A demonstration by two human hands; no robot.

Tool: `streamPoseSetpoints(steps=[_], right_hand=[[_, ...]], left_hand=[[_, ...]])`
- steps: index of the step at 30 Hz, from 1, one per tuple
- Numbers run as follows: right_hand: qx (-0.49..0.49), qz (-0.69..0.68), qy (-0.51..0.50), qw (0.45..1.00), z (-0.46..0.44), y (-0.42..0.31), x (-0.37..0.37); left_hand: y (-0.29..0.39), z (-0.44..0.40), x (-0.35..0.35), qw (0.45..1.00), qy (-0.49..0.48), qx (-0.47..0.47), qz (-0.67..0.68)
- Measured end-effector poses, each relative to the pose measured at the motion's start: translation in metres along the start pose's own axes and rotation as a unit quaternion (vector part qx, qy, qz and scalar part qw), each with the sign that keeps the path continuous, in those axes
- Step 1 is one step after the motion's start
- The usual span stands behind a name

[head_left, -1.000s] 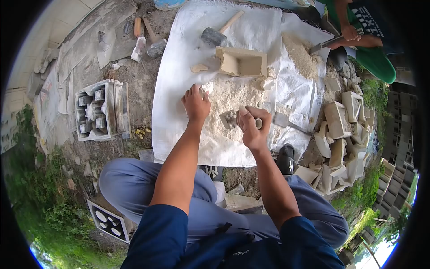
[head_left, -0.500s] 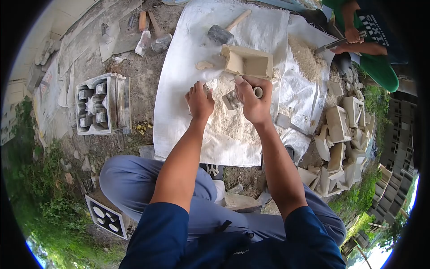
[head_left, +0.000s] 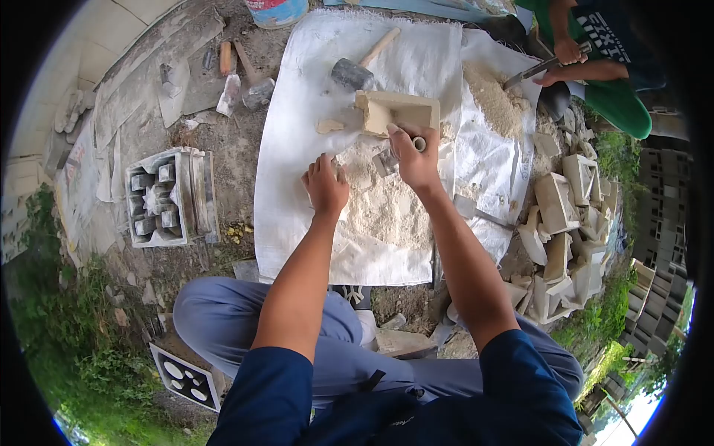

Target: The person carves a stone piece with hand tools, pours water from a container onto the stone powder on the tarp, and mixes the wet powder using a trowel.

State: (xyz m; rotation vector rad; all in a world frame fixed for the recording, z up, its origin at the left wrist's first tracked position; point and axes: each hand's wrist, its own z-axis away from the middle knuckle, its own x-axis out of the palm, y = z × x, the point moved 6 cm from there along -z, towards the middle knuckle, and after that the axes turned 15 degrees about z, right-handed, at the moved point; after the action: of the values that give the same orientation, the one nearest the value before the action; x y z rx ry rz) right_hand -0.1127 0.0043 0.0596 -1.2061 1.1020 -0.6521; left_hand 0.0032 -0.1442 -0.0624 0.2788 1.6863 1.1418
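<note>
My right hand (head_left: 414,160) is wrapped round the round handle of a flat-headed metal tool (head_left: 386,162), whose head is over the pale rubble. My left hand (head_left: 326,186) rests at the rubble's left edge, fingers bent over a whitish lump (head_left: 336,165) that they mostly hide. Crumbled material (head_left: 387,212) lies spread between and below my hands on a white sheet (head_left: 286,160). Just beyond my right hand sits a beige hollow block (head_left: 401,108) with a broken left edge. A black-headed mallet (head_left: 352,75) lies behind it.
A flat-bladed tool (head_left: 476,210) lies right of the rubble. Broken blocks (head_left: 559,204) are piled further right. A metal mould (head_left: 167,197) stands on the left ground, below hand tools (head_left: 230,94). At the upper right, another person's hands (head_left: 567,52) hold a long metal tool (head_left: 532,70).
My right hand and its tool have moved up toward the hollow block. My left hand has stayed by the rubble's left edge. The camera view has shifted slightly.
</note>
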Motion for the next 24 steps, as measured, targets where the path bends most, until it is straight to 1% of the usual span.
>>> streamPoseSetpoints(steps=[1, 2, 3, 5, 8, 9, 10, 11, 13, 14, 16, 17, 19, 20, 21, 22, 23, 24], right_hand=[[0.007, 0.014, -0.003, 1.000, 0.002, 0.024, 0.001], [-0.023, 0.007, 0.003, 1.000, 0.002, 0.033, 0.001], [-0.026, 0.007, 0.005, 1.000, -0.007, 0.028, -0.001], [0.062, -0.035, 0.019, 0.997, -0.021, 0.018, -0.008], [0.039, -0.031, 0.027, 0.998, -0.009, -0.012, -0.023], [0.027, -0.039, 0.037, 0.998, -0.001, -0.016, -0.026], [0.016, -0.041, 0.040, 0.998, 0.004, 0.001, -0.021], [0.011, 0.027, 0.014, 0.999, 0.005, 0.024, -0.008], [0.004, 0.093, 0.019, 0.995, -0.002, 0.009, -0.005], [-0.001, 0.092, 0.024, 0.995, -0.006, 0.003, -0.013], [0.049, -0.052, 0.037, 0.997, 0.000, -0.005, -0.036], [0.024, -0.116, 0.039, 0.992, 0.007, -0.007, -0.047], [0.001, -0.126, 0.103, 0.987, 0.015, 0.013, -0.051], [0.027, -0.091, 0.077, 0.993, 0.014, 0.028, -0.044], [0.051, -0.054, 0.053, 0.996, 0.008, 0.028, -0.040], [0.092, -0.080, 0.041, 0.992, 0.002, 0.029, -0.046], [0.083, -0.080, 0.045, 0.992, -0.002, 0.025, -0.052], [0.051, -0.072, 0.073, 0.993, 0.008, 0.013, -0.059]], left_hand=[[-0.003, 0.001, 0.002, 1.000, -0.008, -0.017, -0.004], [-0.002, 0.002, 0.002, 1.000, -0.007, -0.013, -0.002], [-0.003, 0.002, 0.002, 1.000, -0.003, -0.016, 0.001], [-0.004, 0.005, 0.004, 1.000, -0.004, -0.018, 0.003], [-0.012, 0.004, 0.005, 0.999, -0.005, -0.042, -0.005], [-0.009, 0.004, 0.003, 1.000, 0.002, -0.026, -0.001], [-0.006, 0.002, 0.002, 1.000, 0.012, -0.005, 0.005], [-0.003, 0.003, 0.001, 1.000, 0.012, -0.003, 0.007], [0.001, 0.002, 0.000, 1.000, 0.018, -0.003, 0.012], [0.001, -0.003, 0.001, 1.000, 0.020, 0.004, 0.013], [-0.005, 0.001, 0.003, 1.000, 0.005, -0.018, 0.003], [-0.008, 0.001, 0.003, 1.000, 0.005, -0.025, 0.003], [-0.004, 0.002, 0.002, 1.000, -0.004, -0.016, -0.005], [-0.002, 0.003, 0.002, 1.000, -0.009, -0.013, -0.002], [-0.002, 0.003, 0.001, 1.000, -0.003, -0.016, 0.004], [-0.003, 0.001, 0.002, 1.000, 0.005, -0.018, 0.009], [-0.003, -0.006, 0.006, 1.000, 0.010, -0.010, 0.011], [-0.005, -0.004, 0.006, 1.000, 0.014, -0.006, 0.010]])
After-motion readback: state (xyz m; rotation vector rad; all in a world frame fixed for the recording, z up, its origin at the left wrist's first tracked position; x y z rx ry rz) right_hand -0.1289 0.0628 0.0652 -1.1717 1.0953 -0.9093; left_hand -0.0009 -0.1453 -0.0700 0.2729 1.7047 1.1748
